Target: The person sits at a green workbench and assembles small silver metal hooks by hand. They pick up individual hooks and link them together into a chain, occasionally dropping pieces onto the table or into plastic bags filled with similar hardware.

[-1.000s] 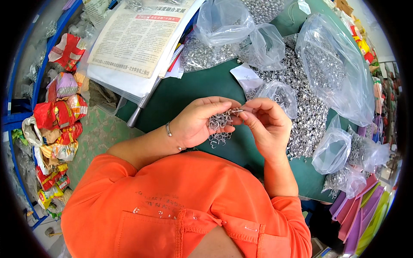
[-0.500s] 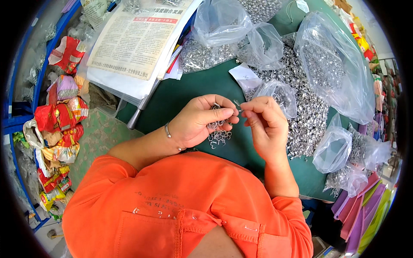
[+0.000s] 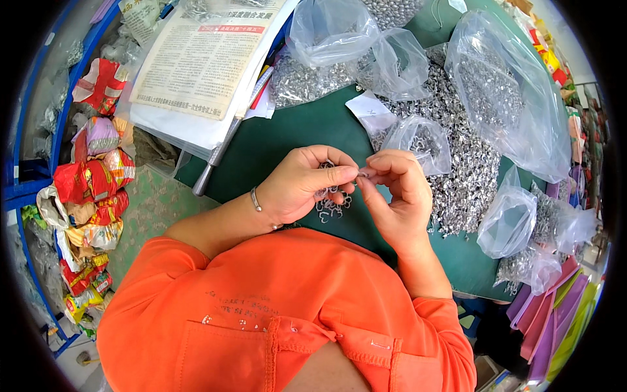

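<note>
The metal pieces (image 3: pixel 332 210) are silver; the tabletop (image 3: pixel 287 127), dark green; the shirt (image 3: pixel 261 281), orange.

Chinese headlines (image 3: pixel 232 29) on newspaper (image 3: pixel 186 75)

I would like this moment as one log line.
left hand: holding curved metal pieces; right hand: pinching small piece; green table: metal heap, clear bag

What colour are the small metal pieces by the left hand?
The metal pieces are silvery grey, seen best in the head view.
</note>
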